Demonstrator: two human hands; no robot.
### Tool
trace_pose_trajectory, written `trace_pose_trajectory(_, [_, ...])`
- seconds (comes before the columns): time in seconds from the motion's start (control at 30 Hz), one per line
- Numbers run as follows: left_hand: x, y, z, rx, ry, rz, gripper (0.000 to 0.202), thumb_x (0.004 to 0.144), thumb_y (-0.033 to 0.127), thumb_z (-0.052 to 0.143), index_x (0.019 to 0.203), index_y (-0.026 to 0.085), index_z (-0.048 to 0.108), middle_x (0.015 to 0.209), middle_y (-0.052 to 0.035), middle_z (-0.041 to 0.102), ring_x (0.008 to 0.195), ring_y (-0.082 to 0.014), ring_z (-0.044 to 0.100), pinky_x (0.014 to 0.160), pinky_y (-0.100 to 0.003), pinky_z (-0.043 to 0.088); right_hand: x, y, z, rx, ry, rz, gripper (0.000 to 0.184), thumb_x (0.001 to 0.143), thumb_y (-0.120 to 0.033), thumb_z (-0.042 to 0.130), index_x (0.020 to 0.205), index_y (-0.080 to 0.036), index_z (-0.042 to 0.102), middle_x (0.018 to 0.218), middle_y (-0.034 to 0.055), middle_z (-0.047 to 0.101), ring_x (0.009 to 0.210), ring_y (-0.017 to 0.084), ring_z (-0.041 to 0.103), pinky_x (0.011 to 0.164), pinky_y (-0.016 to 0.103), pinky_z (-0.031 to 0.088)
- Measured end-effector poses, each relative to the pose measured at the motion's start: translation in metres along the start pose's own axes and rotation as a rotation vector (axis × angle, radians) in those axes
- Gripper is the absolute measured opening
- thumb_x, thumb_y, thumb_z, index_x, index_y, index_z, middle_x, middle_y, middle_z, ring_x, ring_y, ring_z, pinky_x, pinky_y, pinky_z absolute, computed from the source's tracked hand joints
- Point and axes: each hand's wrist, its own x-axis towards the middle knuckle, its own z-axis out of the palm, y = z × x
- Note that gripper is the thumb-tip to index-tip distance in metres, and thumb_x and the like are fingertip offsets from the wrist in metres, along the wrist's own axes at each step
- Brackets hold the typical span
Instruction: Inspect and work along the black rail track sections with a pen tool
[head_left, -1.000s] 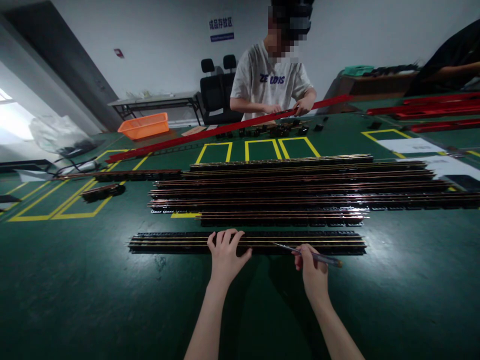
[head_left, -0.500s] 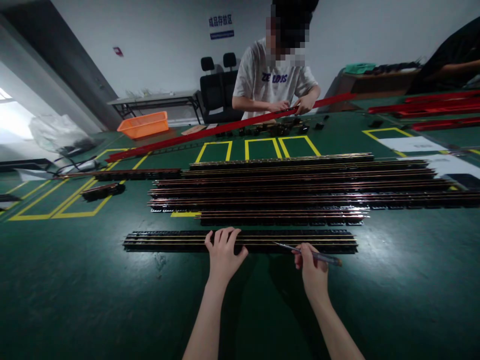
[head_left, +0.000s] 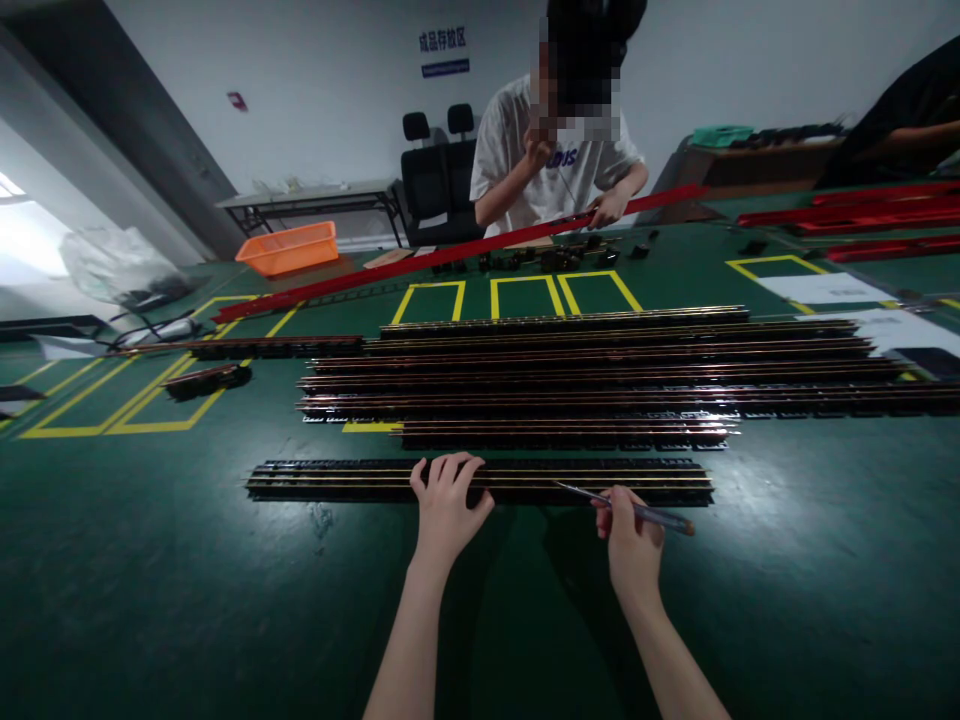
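Observation:
A long black rail [head_left: 322, 483] with brass-coloured strips along its length lies crosswise in front of me. My left hand [head_left: 450, 495] straddles its middle, fingertips over the top and thumb at the near side, gripping it down on the table. In my right hand [head_left: 630, 540] is a slim screwdriver [head_left: 664, 518] with a thin metal shaft and a clear, brown-ended handle. Its tip points left and rests on or just above the rail's strips, right of my left hand; contact is too fine to tell.
Beyond the rail lie several similar rails [head_left: 585, 378] side by side on the green table [head_left: 187, 580]. Across from me a person [head_left: 555, 170] works at a long red channel [head_left: 450, 255]. An orange basket [head_left: 289, 250] stands at the back left, a short black piece [head_left: 206, 382] nearer.
My right hand and the screwdriver have shifted slightly right along the rail. My left hand keeps its place. The person opposite has raised one hand towards the head.

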Motion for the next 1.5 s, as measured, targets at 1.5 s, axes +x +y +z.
trace_pose_trajectory(1.5, [0.000,-0.005,-0.010,0.033,-0.060,0.041,0.031,0.075,0.024,0.051,0.106,0.020,0.057,0.104,-0.0063,0.063,0.101,-0.0240,0.054,0.099,-0.048,0.024,-0.001,0.000,0.000,0.017,-0.065,0.017,0.036,0.077,-0.051,0.055,0.063,-0.018,0.058,0.050,-0.0036,0.048,0.044,0.010,0.043,0.040,0.021,0.033])
